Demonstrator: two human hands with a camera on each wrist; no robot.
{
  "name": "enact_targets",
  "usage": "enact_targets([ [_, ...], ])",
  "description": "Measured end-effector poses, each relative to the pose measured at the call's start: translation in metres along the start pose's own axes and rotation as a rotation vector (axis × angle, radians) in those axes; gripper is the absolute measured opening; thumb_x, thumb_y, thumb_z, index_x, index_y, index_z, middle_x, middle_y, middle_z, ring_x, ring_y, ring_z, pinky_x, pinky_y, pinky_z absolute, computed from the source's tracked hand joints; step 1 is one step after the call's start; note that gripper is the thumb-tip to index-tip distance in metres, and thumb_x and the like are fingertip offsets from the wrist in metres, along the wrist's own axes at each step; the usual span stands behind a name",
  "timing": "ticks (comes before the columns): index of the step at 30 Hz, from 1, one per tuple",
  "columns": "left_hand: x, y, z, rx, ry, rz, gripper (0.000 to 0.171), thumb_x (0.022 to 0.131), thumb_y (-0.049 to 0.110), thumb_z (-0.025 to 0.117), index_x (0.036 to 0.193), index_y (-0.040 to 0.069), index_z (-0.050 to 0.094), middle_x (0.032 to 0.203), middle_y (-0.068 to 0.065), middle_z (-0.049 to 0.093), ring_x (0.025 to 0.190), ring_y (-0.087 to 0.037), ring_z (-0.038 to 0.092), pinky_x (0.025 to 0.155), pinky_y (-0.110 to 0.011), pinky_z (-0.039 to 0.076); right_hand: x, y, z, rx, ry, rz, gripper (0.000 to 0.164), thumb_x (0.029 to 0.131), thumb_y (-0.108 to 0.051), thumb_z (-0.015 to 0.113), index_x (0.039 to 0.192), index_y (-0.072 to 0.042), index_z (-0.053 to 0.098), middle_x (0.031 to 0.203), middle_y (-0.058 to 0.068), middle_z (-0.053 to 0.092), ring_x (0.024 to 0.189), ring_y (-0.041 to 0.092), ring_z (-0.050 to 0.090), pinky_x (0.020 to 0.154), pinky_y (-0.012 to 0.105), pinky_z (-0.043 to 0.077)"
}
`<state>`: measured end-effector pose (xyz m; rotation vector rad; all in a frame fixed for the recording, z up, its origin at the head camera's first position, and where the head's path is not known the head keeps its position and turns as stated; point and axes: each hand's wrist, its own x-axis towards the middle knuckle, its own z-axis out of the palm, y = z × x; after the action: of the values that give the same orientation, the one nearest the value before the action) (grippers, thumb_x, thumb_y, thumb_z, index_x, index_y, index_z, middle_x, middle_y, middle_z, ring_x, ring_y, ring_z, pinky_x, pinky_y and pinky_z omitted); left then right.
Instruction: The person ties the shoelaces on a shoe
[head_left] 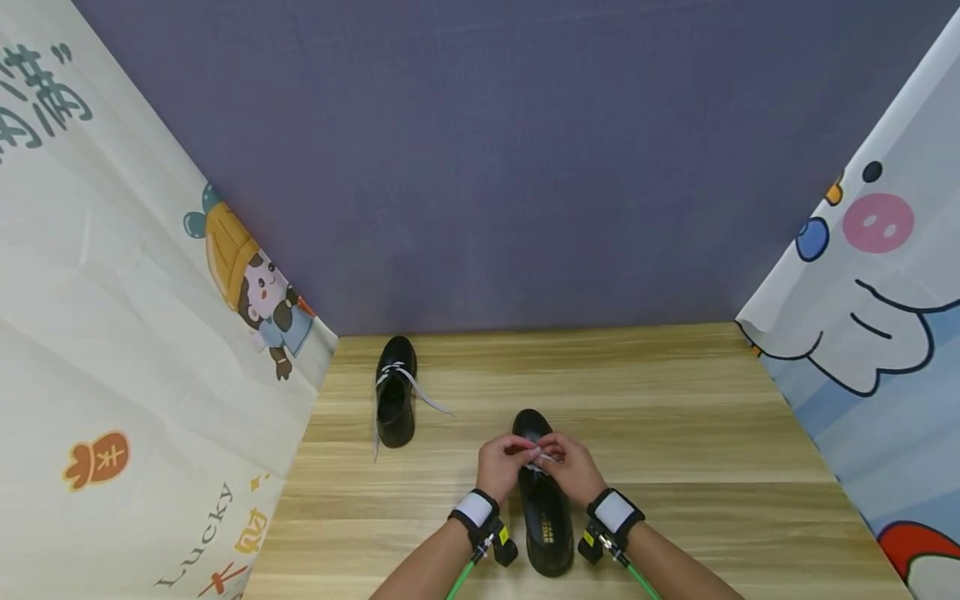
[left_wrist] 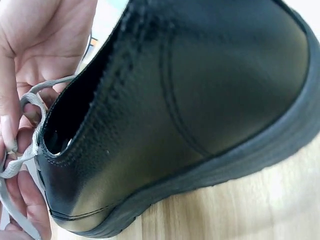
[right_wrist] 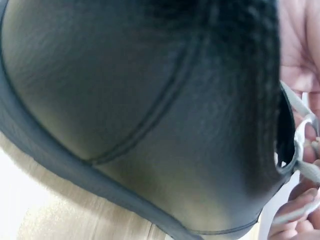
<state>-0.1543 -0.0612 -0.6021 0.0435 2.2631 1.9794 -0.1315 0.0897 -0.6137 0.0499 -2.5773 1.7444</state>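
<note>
Between both hands a black leather lace-up shoe [head_left: 546, 521] rests on the wood-grain surface, its toe pointing away from me. Over its tongue, my left hand [head_left: 501, 468] pinches the grey-white shoelace [left_wrist: 37, 136]. From the other side my right hand [head_left: 576, 473] also pinches the lace, close to the left fingertips. Both wrist views show a loop of lace at the shoe's opening, with fingers around it. The shoe's side [right_wrist: 150, 115] fills most of the right wrist view. Fingers partly cover the lacing in the head view.
A second black shoe [head_left: 397, 348] stands farther back on the left, its loose lace [head_left: 429, 401] trailing onto the wood-grain surface [head_left: 637, 392]. A grey-blue cloth [head_left: 525, 167] rises behind. Printed curtains [head_left: 150, 333] hang at both sides.
</note>
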Motion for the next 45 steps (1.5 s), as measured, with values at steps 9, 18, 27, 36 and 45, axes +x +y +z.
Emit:
enact_targets([
  [9,0.001,0.002,-0.002,0.166,-0.037,0.071,0.006,0.084,0.008,0.08,0.087,0.003,0.079,0.084,-0.002,0.075,0.076,-0.005,0.064,0.066,-0.022,0.053,-0.002,0.006,-0.007,0.13,-0.134,-0.11,0.042,0.081,0.006,0.078,0.113,0.003,0.051,0.089,0.011,0.066,0.075,0.009,0.055,0.062,0.023,0.047],
  [18,0.002,0.007,-0.002,0.23,-0.072,0.052,0.007,0.088,0.008,0.077,0.087,0.002,0.078,0.082,-0.002,0.074,0.073,-0.004,0.062,0.063,-0.022,0.052,-0.006,0.009,-0.003,-0.219,0.073,-0.423,0.035,0.078,0.002,0.082,0.104,-0.011,0.063,0.09,-0.004,0.063,0.078,0.009,0.058,0.065,0.03,0.05],
  [27,0.0,0.006,-0.004,0.157,-0.05,-0.021,0.007,0.087,0.007,0.077,0.09,0.001,0.078,0.084,-0.004,0.074,0.071,-0.006,0.062,0.063,-0.022,0.051,-0.003,0.012,-0.005,-0.396,0.165,-0.695,0.026,0.074,-0.001,0.085,0.089,-0.013,0.069,0.097,0.0,0.054,0.091,0.017,0.053,0.073,0.034,0.048],
  [36,-0.001,0.002,0.001,0.146,0.067,-0.074,0.006,0.085,0.004,0.076,0.088,0.001,0.079,0.083,-0.005,0.074,0.063,-0.007,0.061,0.058,-0.022,0.051,-0.005,0.021,-0.002,-0.362,0.146,-0.701,0.025,0.074,-0.005,0.083,0.084,-0.011,0.061,0.095,0.003,0.049,0.093,0.022,0.044,0.079,0.034,0.038],
  [45,-0.004,0.002,0.0,0.175,0.134,-0.056,0.006,0.082,0.003,0.076,0.087,0.001,0.078,0.085,-0.006,0.074,0.068,-0.008,0.061,0.061,-0.024,0.05,-0.016,0.023,-0.004,-0.356,0.13,-0.688,0.025,0.075,-0.004,0.083,0.085,-0.011,0.061,0.094,0.001,0.049,0.092,0.02,0.043,0.078,0.033,0.037],
])
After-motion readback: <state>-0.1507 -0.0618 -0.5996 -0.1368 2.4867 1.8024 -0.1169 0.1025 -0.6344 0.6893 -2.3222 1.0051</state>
